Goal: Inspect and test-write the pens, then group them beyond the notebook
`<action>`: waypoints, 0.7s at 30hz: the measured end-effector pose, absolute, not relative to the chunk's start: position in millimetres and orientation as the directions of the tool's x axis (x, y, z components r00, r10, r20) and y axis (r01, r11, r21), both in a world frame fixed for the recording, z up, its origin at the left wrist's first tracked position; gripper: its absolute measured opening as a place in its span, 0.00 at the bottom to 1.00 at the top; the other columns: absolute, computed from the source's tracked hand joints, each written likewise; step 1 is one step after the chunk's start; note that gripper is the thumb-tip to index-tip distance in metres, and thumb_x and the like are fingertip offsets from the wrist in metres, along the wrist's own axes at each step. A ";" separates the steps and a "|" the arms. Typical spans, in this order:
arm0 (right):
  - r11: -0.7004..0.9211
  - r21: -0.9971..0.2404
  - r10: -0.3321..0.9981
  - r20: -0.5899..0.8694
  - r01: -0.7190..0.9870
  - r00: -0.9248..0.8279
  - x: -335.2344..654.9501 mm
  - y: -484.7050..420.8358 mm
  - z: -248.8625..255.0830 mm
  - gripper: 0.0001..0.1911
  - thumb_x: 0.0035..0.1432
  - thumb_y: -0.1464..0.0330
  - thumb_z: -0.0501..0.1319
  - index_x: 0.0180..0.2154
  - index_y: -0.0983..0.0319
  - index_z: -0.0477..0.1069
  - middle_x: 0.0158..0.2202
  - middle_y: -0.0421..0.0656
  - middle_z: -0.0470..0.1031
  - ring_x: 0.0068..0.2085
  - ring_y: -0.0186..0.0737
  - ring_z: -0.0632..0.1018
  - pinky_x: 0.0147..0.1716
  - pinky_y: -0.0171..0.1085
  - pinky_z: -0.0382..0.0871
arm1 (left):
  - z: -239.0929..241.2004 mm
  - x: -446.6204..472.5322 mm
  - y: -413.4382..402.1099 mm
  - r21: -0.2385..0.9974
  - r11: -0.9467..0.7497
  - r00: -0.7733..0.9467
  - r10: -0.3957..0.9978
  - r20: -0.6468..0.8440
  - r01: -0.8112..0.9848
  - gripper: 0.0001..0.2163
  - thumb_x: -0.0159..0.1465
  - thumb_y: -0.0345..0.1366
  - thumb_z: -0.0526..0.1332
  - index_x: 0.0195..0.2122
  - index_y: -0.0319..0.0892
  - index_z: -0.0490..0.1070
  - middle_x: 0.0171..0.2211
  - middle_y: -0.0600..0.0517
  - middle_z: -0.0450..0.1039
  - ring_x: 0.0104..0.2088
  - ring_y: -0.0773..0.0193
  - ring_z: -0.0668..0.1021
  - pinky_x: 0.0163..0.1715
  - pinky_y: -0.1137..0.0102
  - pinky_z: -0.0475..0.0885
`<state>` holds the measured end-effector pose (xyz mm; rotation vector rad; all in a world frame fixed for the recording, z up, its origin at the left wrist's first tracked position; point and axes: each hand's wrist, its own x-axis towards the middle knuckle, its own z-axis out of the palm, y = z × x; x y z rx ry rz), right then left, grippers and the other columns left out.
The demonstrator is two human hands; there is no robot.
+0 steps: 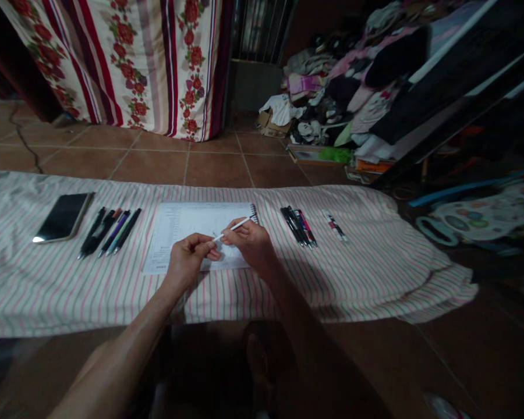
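Observation:
A slim white pen (232,228) is held at a slant between my two hands, above a spiral notebook (166,233) with printed pages. My left hand (188,253) pinches its lower left end between thumb and fingers. Closer to the spiral binding, my right hand (250,237) grips the pen's upper part. Left of the notebook lies a row of several dark and coloured pens (109,233). To its right rests a tight group of several pens (299,227), mostly black with a red and a blue one. One white pen with dark and red markings (335,226) lies apart farther right.
A phone (64,218) lies at the left on the striped cloth (367,262) covering the low table. Beyond stand a floral curtain (144,70) and a heap of clothes (332,87) on the tiled floor (213,163). A patterned, blue-edged item (475,218) is at the right.

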<state>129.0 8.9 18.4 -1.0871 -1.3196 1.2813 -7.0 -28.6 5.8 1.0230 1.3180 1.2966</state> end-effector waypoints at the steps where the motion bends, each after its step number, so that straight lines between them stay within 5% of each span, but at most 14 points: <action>1: 0.061 -0.998 0.988 0.061 -0.008 -0.139 129.3 9.1 18.0 0.05 0.45 0.68 0.62 0.27 0.60 0.67 0.21 0.36 0.75 0.26 0.36 0.79 0.28 0.34 0.73 | 5.5 -7.3 -28.9 0.994 0.079 -0.159 0.983 -0.089 -0.070 0.08 0.51 0.36 0.65 0.27 0.37 0.71 0.18 0.52 0.76 0.21 0.63 0.78 0.28 0.69 0.74; 12: 0.208 -0.974 0.971 0.194 0.092 -0.142 127.7 1.6 13.1 0.04 0.49 0.68 0.61 0.29 0.59 0.66 0.24 0.39 0.76 0.29 0.39 0.80 0.32 0.37 0.75 | -0.2 -7.8 -30.5 0.992 0.082 -0.159 0.983 -0.096 -0.092 0.08 0.51 0.37 0.65 0.26 0.38 0.71 0.18 0.52 0.75 0.21 0.63 0.78 0.26 0.69 0.74; 21: 0.148 -0.988 0.986 0.144 0.039 -0.081 127.6 5.2 8.7 0.06 0.47 0.67 0.62 0.28 0.60 0.67 0.22 0.38 0.75 0.27 0.38 0.80 0.30 0.35 0.75 | 1.5 -7.3 -29.6 0.996 0.077 -0.148 0.985 -0.083 -0.049 0.07 0.52 0.37 0.64 0.26 0.38 0.71 0.18 0.53 0.75 0.21 0.64 0.78 0.27 0.70 0.73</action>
